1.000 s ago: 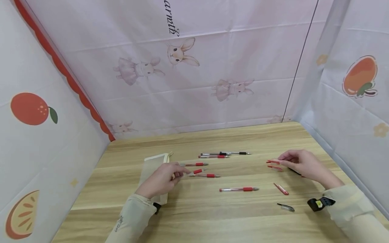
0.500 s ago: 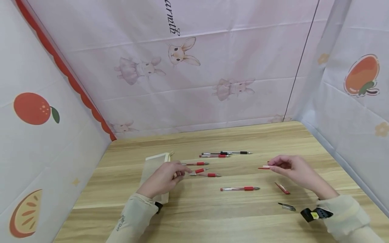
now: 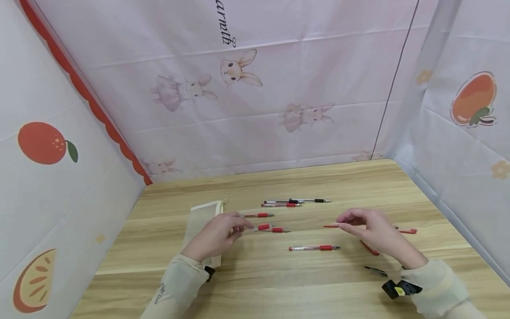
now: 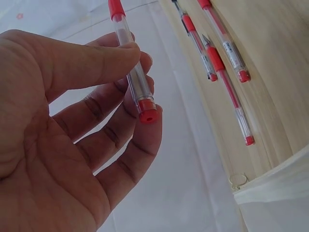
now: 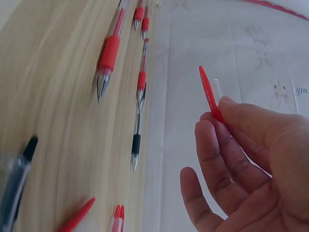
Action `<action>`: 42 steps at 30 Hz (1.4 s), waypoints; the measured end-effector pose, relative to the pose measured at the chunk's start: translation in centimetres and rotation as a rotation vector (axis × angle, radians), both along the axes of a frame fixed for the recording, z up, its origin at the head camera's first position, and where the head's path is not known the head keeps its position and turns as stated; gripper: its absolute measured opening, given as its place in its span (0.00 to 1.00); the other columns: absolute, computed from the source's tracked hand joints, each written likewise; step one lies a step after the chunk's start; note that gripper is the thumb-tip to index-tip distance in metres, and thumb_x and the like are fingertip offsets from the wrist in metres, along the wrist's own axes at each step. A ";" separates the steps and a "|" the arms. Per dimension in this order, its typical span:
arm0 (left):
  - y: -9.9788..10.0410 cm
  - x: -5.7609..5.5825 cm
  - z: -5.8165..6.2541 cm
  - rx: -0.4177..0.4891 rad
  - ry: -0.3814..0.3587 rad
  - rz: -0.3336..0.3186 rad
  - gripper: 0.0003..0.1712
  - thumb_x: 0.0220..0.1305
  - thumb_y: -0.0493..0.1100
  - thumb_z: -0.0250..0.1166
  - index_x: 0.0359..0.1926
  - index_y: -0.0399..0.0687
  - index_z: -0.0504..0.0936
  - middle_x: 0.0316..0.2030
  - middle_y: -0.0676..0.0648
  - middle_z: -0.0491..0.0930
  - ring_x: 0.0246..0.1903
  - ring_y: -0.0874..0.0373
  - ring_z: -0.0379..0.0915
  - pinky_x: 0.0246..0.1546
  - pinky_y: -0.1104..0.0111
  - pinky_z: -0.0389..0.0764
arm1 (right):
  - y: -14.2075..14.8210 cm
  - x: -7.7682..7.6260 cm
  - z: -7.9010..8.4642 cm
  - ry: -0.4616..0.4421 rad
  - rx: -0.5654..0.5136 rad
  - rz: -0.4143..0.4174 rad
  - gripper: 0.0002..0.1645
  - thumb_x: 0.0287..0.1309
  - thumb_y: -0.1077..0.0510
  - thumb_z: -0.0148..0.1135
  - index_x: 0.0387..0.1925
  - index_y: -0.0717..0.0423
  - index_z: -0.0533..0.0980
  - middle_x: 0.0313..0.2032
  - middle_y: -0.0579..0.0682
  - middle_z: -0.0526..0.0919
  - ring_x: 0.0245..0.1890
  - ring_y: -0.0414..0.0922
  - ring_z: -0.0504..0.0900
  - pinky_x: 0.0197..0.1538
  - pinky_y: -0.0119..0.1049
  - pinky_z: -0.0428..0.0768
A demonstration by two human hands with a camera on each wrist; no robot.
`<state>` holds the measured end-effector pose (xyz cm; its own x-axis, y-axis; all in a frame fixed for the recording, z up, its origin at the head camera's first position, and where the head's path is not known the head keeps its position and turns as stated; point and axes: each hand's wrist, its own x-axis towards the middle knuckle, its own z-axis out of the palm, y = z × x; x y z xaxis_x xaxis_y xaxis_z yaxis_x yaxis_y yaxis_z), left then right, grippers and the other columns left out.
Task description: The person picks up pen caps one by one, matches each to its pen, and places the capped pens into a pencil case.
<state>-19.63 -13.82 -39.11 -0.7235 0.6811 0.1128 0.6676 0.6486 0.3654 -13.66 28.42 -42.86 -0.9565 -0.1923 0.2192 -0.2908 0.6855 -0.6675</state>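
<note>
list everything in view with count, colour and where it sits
held pen: 1, red and clear, in left hand
held cap: 1, red and clear, in right hand
lying red pens: 4, red and clear, mid-table
black pens: 2, black and clear, towards the back
loose red caps: at least 2, red, right side, partly hidden
black caps: at least 1, black, right front
pouch: 1, whitish, partly behind left hand
table: 1, light wood, underneath
printed walls: 3, whitish and pink, around table
wrist cameras: 2, black, at the wrists
sleeves: 2, cream, on forearms
hands: 2, bare, above table
</note>
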 end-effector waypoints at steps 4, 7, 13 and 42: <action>0.2 0.0 0.0 0.003 0.026 -0.002 0.19 0.68 0.28 0.70 0.54 0.52 0.91 0.41 0.55 0.86 0.38 0.64 0.81 0.41 0.68 0.84 | -1.0 -0.1 0.3 0.014 0.007 0.017 0.06 0.70 0.52 0.72 0.46 0.44 0.88 0.41 0.38 0.91 0.42 0.35 0.89 0.46 0.31 0.86; 0.4 0.1 0.0 -0.003 0.030 -0.007 0.19 0.69 0.29 0.70 0.54 0.52 0.91 0.42 0.56 0.86 0.39 0.64 0.81 0.42 0.67 0.85 | -1.7 -0.2 0.4 0.029 -0.010 0.041 0.05 0.70 0.53 0.72 0.45 0.44 0.88 0.41 0.38 0.91 0.42 0.34 0.89 0.47 0.32 0.87; 0.7 0.2 0.3 0.000 -0.008 -0.022 0.19 0.69 0.29 0.70 0.54 0.54 0.91 0.41 0.54 0.87 0.38 0.65 0.79 0.40 0.71 0.83 | -3.3 -0.4 0.4 0.050 -0.035 0.085 0.05 0.70 0.54 0.72 0.45 0.44 0.88 0.42 0.38 0.92 0.41 0.31 0.88 0.48 0.32 0.87; 3.1 0.2 -0.3 0.008 0.012 -0.139 0.17 0.69 0.29 0.69 0.53 0.50 0.92 0.47 0.50 0.90 0.41 0.62 0.83 0.43 0.72 0.84 | -6.2 -0.6 0.2 -0.009 -0.093 0.151 0.05 0.70 0.54 0.72 0.45 0.44 0.88 0.42 0.37 0.91 0.42 0.32 0.85 0.48 0.34 0.85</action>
